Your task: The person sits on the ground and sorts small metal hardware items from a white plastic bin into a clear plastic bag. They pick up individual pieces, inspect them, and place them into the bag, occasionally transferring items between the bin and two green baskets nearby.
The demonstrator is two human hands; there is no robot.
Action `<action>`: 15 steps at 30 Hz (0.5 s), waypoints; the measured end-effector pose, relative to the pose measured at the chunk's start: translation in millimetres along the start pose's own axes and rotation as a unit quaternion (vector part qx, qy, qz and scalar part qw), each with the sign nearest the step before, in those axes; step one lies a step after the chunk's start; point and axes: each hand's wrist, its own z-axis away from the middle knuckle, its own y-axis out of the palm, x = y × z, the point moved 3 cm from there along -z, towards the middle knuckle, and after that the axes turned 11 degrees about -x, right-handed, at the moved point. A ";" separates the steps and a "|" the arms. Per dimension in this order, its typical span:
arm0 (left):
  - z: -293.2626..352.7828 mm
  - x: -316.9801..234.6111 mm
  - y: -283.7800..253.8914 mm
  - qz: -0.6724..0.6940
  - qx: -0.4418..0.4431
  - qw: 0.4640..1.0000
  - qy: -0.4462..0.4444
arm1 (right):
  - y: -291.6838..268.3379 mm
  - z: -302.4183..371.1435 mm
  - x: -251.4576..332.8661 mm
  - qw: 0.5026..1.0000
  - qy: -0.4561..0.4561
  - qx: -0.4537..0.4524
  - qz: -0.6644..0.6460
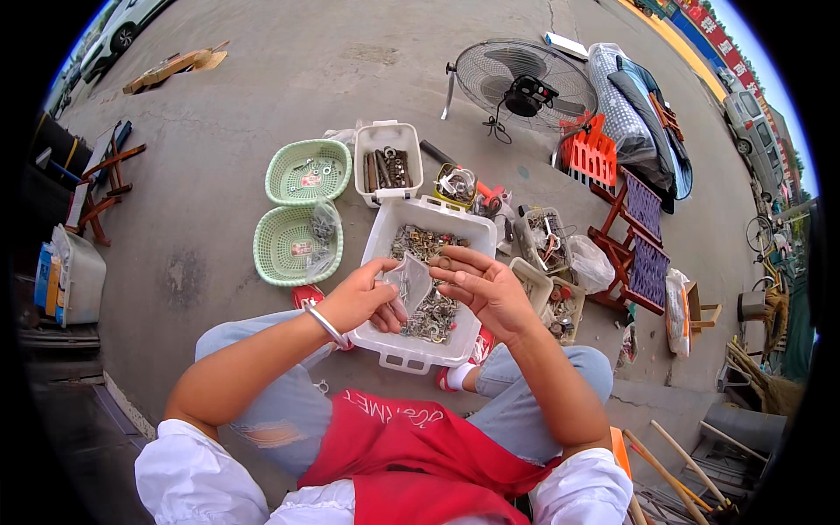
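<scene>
My left hand (360, 297), with a silver bracelet at the wrist, grips a clear plastic bag (411, 278) that bulges toward the right. Small metal pieces seem to show through its film, too blurred to name. Facing it, my right hand (490, 290) has its fingers curled, and a small brownish ring (445, 262) shows at the fingertips. Both hands hover over a white plastic bin (472, 229) between my legs. Mixed small metal hardware (430, 319) covers the bin's bottom, partly hidden by the hands and bag.
Green baskets (273, 175) stand at the left, one holding a bagged bundle (324, 223). A white tub (385, 133) of dark metal parts sits beyond the bin. On the right are a parts box (522, 234), folding stools (646, 206) and a floor fan (468, 79).
</scene>
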 end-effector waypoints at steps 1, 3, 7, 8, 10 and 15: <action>3.4 4.2 -2.3 -0.005 0.002 1.000 -0.001 | 2.1 -2.5 -4.9 1.000 0.004 -0.015 0.019; 7.1 3.9 -0.1 -0.004 0.013 1.000 0.013 | -9.0 -9.1 -12.8 0.997 0.006 -0.062 0.034; -0.4 -1.0 2.7 0.007 0.023 0.999 0.041 | -3.8 -3.9 -10.7 0.982 -0.076 -0.087 0.147; -2.9 0.6 4.3 0.011 0.028 0.998 0.050 | 5.4 0.7 -9.3 0.964 -0.141 -0.071 0.214; -0.2 7.5 -1.6 0.042 0.033 0.998 0.044 | 29.0 6.1 -16.0 0.904 -0.247 -0.062 0.343; -0.5 14.1 -10.1 0.138 0.079 0.987 0.019 | 56.6 2.3 -29.4 0.800 -0.338 -0.072 0.490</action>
